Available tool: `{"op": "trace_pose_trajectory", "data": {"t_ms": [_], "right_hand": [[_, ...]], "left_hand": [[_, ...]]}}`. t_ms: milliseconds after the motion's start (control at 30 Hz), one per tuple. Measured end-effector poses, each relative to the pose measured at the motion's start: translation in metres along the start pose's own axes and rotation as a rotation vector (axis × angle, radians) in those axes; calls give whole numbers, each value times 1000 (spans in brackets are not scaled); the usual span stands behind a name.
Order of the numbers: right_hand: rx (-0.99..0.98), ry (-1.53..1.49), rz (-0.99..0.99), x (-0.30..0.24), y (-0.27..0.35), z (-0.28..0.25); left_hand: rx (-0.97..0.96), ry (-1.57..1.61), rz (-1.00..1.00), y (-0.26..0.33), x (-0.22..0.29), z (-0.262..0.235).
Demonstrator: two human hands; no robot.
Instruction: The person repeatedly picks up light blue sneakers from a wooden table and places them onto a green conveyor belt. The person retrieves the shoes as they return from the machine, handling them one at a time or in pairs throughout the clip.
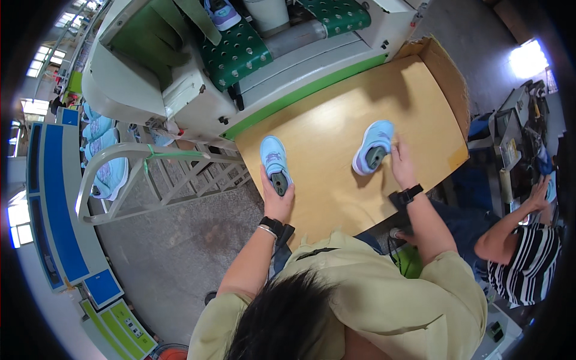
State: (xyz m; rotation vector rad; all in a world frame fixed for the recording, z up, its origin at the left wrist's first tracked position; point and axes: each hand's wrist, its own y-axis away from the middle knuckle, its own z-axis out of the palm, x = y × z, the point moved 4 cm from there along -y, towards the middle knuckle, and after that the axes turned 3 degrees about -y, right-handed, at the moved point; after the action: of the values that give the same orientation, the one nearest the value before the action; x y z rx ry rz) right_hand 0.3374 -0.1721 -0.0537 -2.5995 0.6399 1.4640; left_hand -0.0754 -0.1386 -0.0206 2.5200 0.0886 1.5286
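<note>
My left hand (278,203) is closed around the heel end of a light blue sneaker (274,151), over the left part of a tan board surface (327,198). A dark grey-green shoe last (278,183) fills that sneaker's opening. A second light blue sneaker (377,135), with white and purple along its sole, is farther right and also has a dark last (375,157) inside. Beside its right side is my right hand (403,163), fingers stretched out and slightly blurred; whether they touch the shoe is hard to see.
Ahead stands a white machine (300,57) with a perforated green belt (237,55) carrying another sneaker (223,15). Cardboard (447,84) edges the board's right end. At left are a metal-railed rack (156,150) and several blue sneakers (108,162). A person in a striped top (528,261) works at right.
</note>
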Motion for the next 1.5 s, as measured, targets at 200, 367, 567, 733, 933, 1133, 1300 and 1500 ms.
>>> {"op": "trace_pose_trajectory", "data": {"t_ms": [200, 367, 567, 733, 933, 1133, 1300, 1500], "right_hand": [[2, -437, 34, -75, 30, 74], [-411, -611, 4, -112, 30, 155], [-736, -715, 5, -109, 50, 182], [-768, 526, -618, -52, 135, 122], [-757, 687, -583, -46, 165, 111], [-762, 621, -628, -42, 165, 115], [-757, 653, -592, -42, 165, 116], [-649, 524, -623, -62, 161, 107]], "left_hand": [[30, -63, 118, -4, -13, -3], [47, -145, 206, -12, -25, -1], [-27, -105, 144, -10, -31, -8], [140, -453, 343, 35, 32, -6], [41, -313, 465, 19, 52, 47], [112, -313, 354, -4, 42, 72], [71, -143, 286, -36, 37, 71], [29, -99, 248, -28, 31, 68]]}}
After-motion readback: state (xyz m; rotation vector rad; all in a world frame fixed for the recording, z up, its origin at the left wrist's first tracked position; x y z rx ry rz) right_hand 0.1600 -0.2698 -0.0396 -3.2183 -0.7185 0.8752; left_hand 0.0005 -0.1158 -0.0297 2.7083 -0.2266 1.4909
